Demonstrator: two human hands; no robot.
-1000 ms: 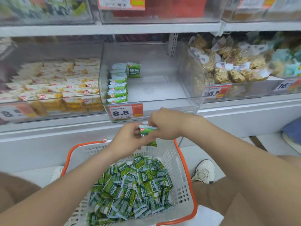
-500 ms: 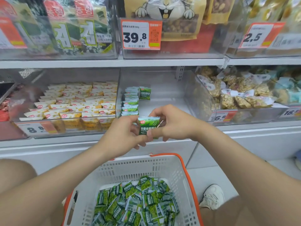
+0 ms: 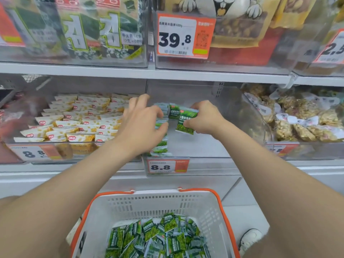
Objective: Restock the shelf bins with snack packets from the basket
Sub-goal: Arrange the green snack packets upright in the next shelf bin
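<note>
Reaching into the clear middle bin, the right hand is seen clenched round a green packet, which is held upright just above the bin's floor, right of the standing row of green packets. The left hand is laid over the back part of that row, its fingers bent down onto the packets; whether any is pinched cannot be told. A narrow gap is left between the two hands.

Half a second ago the packet was held by both hands in front of the bin's lip; it has since been carried inside, and the left hand has been taken off it.

The basket, with its heap of loose packets, is seen below the shelf, its near part cut off by the frame's edge. Much of the row is hidden behind the left hand, and the small print on the price tag is too blurred to be read.
</note>
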